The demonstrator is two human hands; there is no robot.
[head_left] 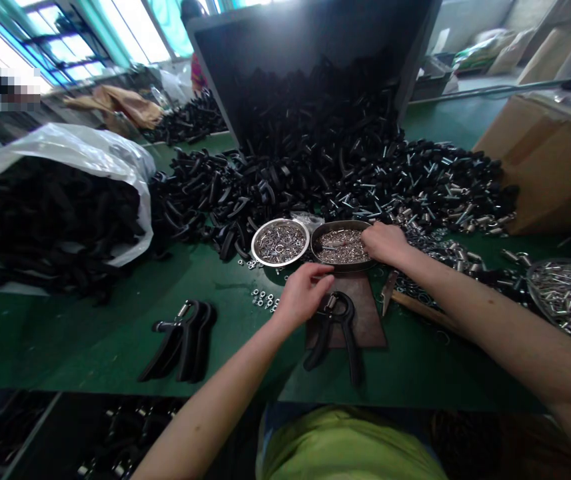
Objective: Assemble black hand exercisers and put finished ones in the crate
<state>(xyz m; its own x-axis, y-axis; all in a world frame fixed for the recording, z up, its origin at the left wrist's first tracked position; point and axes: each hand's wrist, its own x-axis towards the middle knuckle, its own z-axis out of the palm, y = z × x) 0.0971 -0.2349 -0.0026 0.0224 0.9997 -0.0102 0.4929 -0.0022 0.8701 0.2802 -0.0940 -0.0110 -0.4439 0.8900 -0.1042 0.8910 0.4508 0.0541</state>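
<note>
A wide green work table (90, 333) fills the view, its far half buried under a huge heap of black plastic handle parts (315, 167) spilling from a tilted dark bin, with a clear plastic sack of more black parts (55, 200) at the left and a brown cardboard box (550, 160) at the right. Judging by the few finished black hand grippers (180, 340) lying near the left front edge against that heap, most of the work appears to remain. Open green surface lies only along the front, between the finished pile and a dark brown mat (370, 320) in the middle. On the mat lies one black hand gripper with a metal spring (335, 327); the left hand (302, 293) rests at its top, fingers curled together on the spring end. The right hand (388, 241) reaches into a round metal dish of small silver screws (340, 247), fingers bunched, whether pinching one cannot be told. Beside it sits a round steel dish of washers (280, 241).
</note>
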